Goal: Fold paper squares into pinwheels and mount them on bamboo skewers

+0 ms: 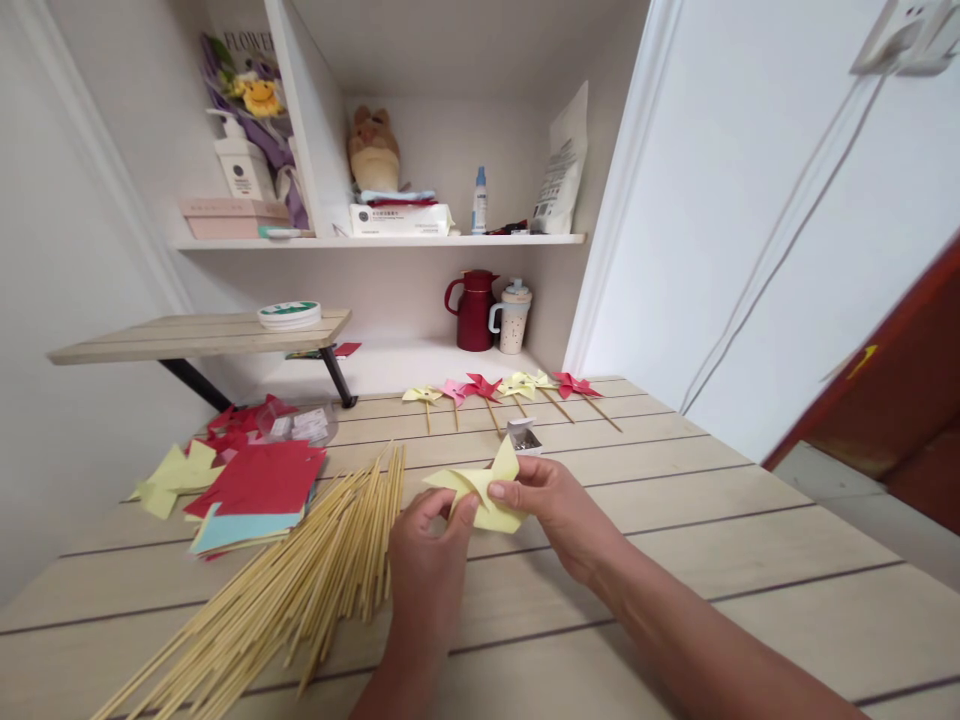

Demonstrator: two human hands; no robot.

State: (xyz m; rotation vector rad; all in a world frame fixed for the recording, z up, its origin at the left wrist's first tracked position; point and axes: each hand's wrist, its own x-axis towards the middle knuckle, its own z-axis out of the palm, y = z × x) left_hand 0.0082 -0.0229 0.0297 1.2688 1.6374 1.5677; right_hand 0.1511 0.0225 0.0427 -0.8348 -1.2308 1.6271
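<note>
Between my two hands is a yellow paper pinwheel (491, 500), its blades folded in toward the middle. My left hand (435, 530) pinches its left side, thumb on top near the centre. From the right, my right hand (536, 495) grips it with the thumb pressed on the folded paper. No stick shows on this pinwheel. Just behind it stands a small open box (524, 438) with tiny metallic pieces inside. A large spread of thin wooden sticks (322, 560) lies left of my left hand.
Several pinwheels on sticks (484, 388) lie in a row at the back. Stacked red paper squares (259, 480) and yellow cut paper (176, 478) lie at left. A small raised shelf (202, 335) stands behind them. A red jug (475, 312) and a cup (514, 318) stand in the alcove.
</note>
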